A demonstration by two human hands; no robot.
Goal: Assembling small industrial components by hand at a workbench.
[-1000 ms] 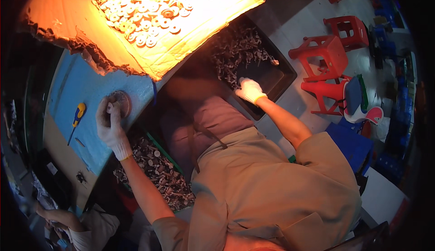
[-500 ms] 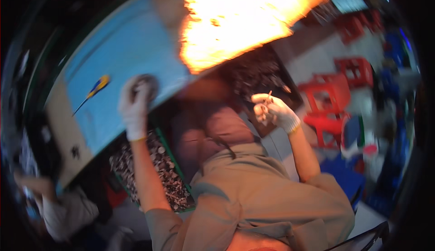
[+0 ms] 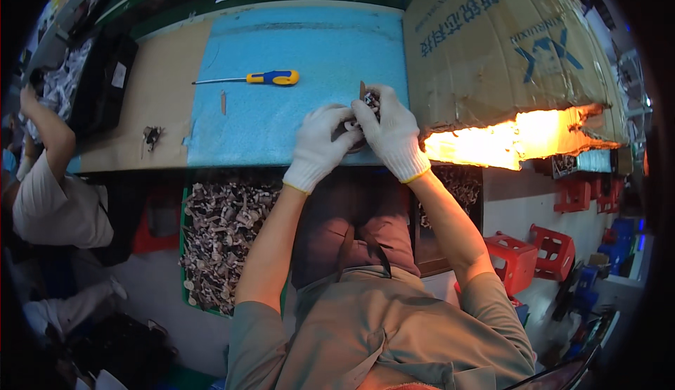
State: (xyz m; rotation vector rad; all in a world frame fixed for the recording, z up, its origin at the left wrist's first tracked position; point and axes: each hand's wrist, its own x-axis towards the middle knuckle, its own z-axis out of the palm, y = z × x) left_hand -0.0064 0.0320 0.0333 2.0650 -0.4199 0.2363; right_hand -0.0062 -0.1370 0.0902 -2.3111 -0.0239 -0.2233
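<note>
Both my hands, in white knit gloves with yellow cuffs, meet at the near edge of a blue mat (image 3: 302, 49). My right hand (image 3: 390, 133) is closed around small metal parts (image 3: 372, 99); a thin brownish strip (image 3: 362, 90) sticks up beside them. Against its fingertips, my left hand (image 3: 320, 144) is curled, closed on something mostly hidden by the gloves. Part of a dark round piece (image 3: 360, 146) shows beneath the hands. Farther left on the mat lies a screwdriver (image 3: 273, 78) with a yellow and blue handle, and near it a small brown strip (image 3: 223, 102).
A large cardboard box (image 3: 485, 52), brightly lit from inside, stands at the right. Below the bench, a green-rimmed crate (image 3: 185, 249) holds many small metal parts; another container (image 3: 460, 186) sits right of my legs. Red stools (image 3: 510, 260) stand right. A co-worker (image 3: 60, 193) sits left.
My right hand has come from beside the bench, over the dark parts container, to meet my left hand at the mat. The view has turned and steadied.
</note>
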